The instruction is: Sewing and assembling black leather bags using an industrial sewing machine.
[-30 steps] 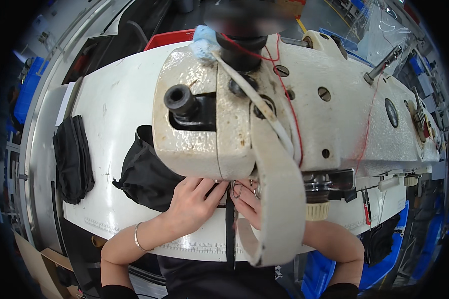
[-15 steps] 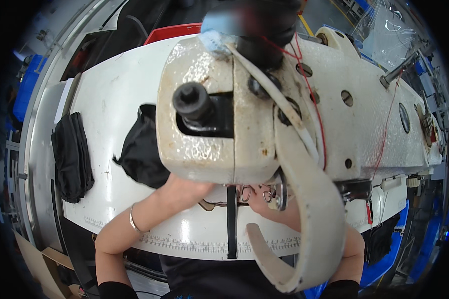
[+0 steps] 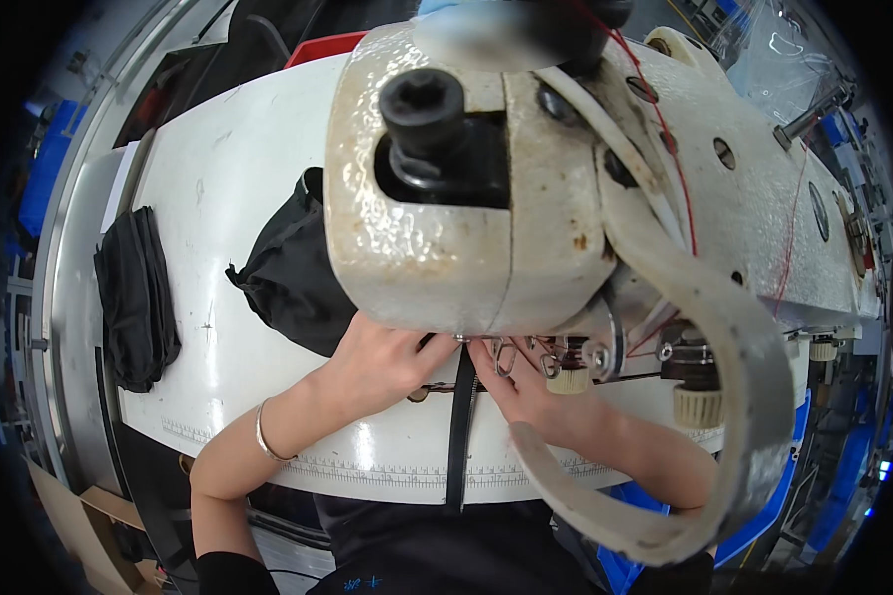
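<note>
Best to guide the black strip point(image 3: 457, 436) straight between left hand point(image 3: 385, 369) and right hand point(image 3: 554, 409), both loosely bent, fingertips partly hidden beneath the sewing machine point(image 3: 417, 263) ahead, so I cannot tell their grip.

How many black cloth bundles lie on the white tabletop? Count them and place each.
2: a folded bundle at the tabletop's left edge, and a bunched bundle beyond the left hand, partly behind the machine head, which may hide others.

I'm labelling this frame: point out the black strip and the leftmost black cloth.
Black strip point(image 3: 459, 428), head view: middle of its visible length.
Leftmost black cloth point(image 3: 137, 299), head view: its folded upper face.
</note>
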A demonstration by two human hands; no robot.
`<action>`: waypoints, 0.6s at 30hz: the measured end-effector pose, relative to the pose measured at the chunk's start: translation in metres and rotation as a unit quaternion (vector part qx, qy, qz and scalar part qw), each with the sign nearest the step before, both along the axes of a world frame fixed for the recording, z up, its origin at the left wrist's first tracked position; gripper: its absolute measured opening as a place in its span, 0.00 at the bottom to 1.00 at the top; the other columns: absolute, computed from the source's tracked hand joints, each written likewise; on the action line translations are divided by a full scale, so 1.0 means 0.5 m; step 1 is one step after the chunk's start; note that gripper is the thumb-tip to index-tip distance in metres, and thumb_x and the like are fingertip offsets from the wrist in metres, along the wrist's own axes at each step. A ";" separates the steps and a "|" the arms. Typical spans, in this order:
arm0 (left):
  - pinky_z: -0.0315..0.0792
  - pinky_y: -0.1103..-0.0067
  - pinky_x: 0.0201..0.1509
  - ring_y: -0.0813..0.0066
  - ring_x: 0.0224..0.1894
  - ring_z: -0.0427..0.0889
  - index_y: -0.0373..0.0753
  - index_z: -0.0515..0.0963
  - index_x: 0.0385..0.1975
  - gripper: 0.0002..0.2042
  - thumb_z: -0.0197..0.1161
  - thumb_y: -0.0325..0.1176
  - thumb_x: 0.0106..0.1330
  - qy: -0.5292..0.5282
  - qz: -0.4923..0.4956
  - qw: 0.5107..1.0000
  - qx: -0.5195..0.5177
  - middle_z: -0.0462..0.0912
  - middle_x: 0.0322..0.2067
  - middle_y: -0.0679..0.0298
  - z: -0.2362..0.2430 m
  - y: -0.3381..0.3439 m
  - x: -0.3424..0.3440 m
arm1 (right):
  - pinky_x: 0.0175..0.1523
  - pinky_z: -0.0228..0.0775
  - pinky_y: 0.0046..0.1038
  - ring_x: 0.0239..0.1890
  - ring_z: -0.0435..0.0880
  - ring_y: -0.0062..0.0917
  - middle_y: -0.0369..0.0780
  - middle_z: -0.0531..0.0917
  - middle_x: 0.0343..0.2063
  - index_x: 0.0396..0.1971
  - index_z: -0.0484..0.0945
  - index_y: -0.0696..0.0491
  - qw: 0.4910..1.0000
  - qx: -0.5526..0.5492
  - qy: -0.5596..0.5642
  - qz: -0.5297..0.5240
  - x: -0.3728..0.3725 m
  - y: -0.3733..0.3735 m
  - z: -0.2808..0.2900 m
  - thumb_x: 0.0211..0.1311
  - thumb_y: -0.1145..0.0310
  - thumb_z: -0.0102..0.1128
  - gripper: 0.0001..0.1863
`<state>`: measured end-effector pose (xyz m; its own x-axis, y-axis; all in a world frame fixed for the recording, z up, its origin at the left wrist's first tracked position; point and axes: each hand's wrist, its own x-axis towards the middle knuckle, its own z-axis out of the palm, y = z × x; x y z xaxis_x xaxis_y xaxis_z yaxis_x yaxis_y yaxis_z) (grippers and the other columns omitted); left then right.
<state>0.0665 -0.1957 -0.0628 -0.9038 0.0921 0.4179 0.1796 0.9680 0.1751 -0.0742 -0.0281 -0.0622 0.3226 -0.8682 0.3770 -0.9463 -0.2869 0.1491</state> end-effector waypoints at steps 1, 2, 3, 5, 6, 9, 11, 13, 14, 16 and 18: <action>0.73 0.66 0.39 0.60 0.39 0.77 0.34 0.78 0.31 0.13 0.59 0.26 0.43 -0.018 0.006 1.000 -0.007 0.76 0.34 0.57 -0.003 -0.002 0.004 | 0.51 0.69 0.39 0.46 0.78 0.36 0.44 0.78 0.38 0.45 0.78 0.59 1.000 0.010 0.026 -0.005 -0.002 0.001 -0.002 0.44 0.71 0.53 0.23; 0.73 0.66 0.39 0.60 0.39 0.77 0.34 0.78 0.32 0.13 0.59 0.27 0.43 -0.033 0.007 0.999 -0.012 0.76 0.34 0.57 -0.004 -0.003 0.004 | 0.51 0.70 0.38 0.46 0.78 0.35 0.44 0.78 0.38 0.45 0.78 0.59 0.998 0.022 0.056 -0.014 -0.002 0.005 -0.002 0.44 0.71 0.54 0.23; 0.73 0.66 0.39 0.60 0.39 0.77 0.34 0.78 0.32 0.13 0.59 0.27 0.43 -0.031 0.007 0.999 -0.011 0.76 0.34 0.57 -0.004 -0.003 0.003 | 0.51 0.70 0.38 0.46 0.78 0.35 0.44 0.78 0.38 0.45 0.78 0.59 0.998 0.023 0.057 -0.014 0.002 0.008 -0.008 0.44 0.71 0.54 0.23; 0.73 0.65 0.39 0.60 0.39 0.77 0.34 0.79 0.33 0.14 0.59 0.27 0.43 -0.010 -0.006 1.000 -0.003 0.77 0.35 0.56 -0.005 -0.004 0.000 | 0.50 0.71 0.36 0.45 0.78 0.33 0.43 0.79 0.37 0.44 0.79 0.58 0.998 -0.003 -0.014 -0.057 0.014 0.006 -0.024 0.44 0.72 0.54 0.22; 0.73 0.65 0.39 0.60 0.39 0.77 0.34 0.79 0.33 0.14 0.59 0.27 0.43 -0.012 -0.005 1.000 -0.003 0.77 0.35 0.56 -0.003 -0.004 0.000 | 0.48 0.72 0.34 0.44 0.77 0.31 0.40 0.79 0.35 0.44 0.79 0.57 0.999 -0.009 0.005 -0.052 0.011 -0.001 -0.006 0.44 0.73 0.55 0.22; 0.73 0.66 0.40 0.59 0.38 0.78 0.34 0.79 0.33 0.14 0.59 0.27 0.43 -0.019 -0.006 0.999 0.035 0.77 0.34 0.56 0.007 0.002 -0.001 | 0.46 0.72 0.31 0.39 0.77 0.28 0.37 0.78 0.33 0.44 0.79 0.55 0.992 0.023 0.118 -0.043 0.002 0.009 0.013 0.45 0.74 0.54 0.21; 0.73 0.67 0.39 0.59 0.37 0.78 0.35 0.79 0.32 0.14 0.59 0.26 0.42 0.006 0.014 1.000 0.006 0.77 0.32 0.56 0.008 0.007 0.003 | 0.44 0.73 0.31 0.36 0.75 0.26 0.37 0.77 0.32 0.44 0.79 0.56 0.992 0.014 0.114 -0.053 0.008 0.010 0.031 0.45 0.74 0.55 0.22; 0.73 0.67 0.38 0.60 0.36 0.78 0.35 0.78 0.31 0.13 0.59 0.26 0.42 0.000 0.014 1.000 0.022 0.77 0.31 0.57 0.003 0.012 0.006 | 0.40 0.73 0.29 0.32 0.73 0.23 0.36 0.76 0.30 0.45 0.79 0.57 0.992 -0.008 0.107 -0.070 0.012 0.008 0.041 0.45 0.73 0.55 0.22; 0.73 0.67 0.37 0.60 0.35 0.78 0.35 0.78 0.29 0.12 0.59 0.26 0.41 -0.004 0.014 0.999 0.039 0.77 0.31 0.57 -0.001 0.013 0.006 | 0.40 0.73 0.29 0.32 0.73 0.23 0.36 0.76 0.30 0.45 0.79 0.57 0.992 -0.009 0.108 -0.069 0.007 0.004 0.040 0.45 0.73 0.55 0.22; 0.73 0.67 0.36 0.60 0.35 0.78 0.34 0.78 0.28 0.11 0.59 0.26 0.41 -0.006 0.014 0.998 0.055 0.77 0.30 0.57 -0.009 0.016 0.005 | 0.39 0.72 0.28 0.30 0.72 0.21 0.37 0.76 0.31 0.49 0.77 0.59 0.924 -0.009 0.380 0.029 -0.006 -0.005 0.032 0.45 0.72 0.55 0.25; 0.73 0.66 0.36 0.60 0.35 0.78 0.34 0.78 0.27 0.11 0.59 0.26 0.40 -0.006 -0.002 0.998 0.058 0.77 0.30 0.56 -0.016 0.017 0.008 | 0.39 0.73 0.28 0.31 0.73 0.21 0.38 0.77 0.32 0.50 0.76 0.59 0.940 -0.029 0.340 0.023 -0.009 -0.004 0.006 0.46 0.72 0.54 0.26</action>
<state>0.0702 -0.1869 -0.0710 -0.9085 0.0479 0.4151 0.1814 0.9401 0.2886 -0.0787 -0.0302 -0.0590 0.5425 -0.8320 0.1158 -0.6138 -0.2985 0.7308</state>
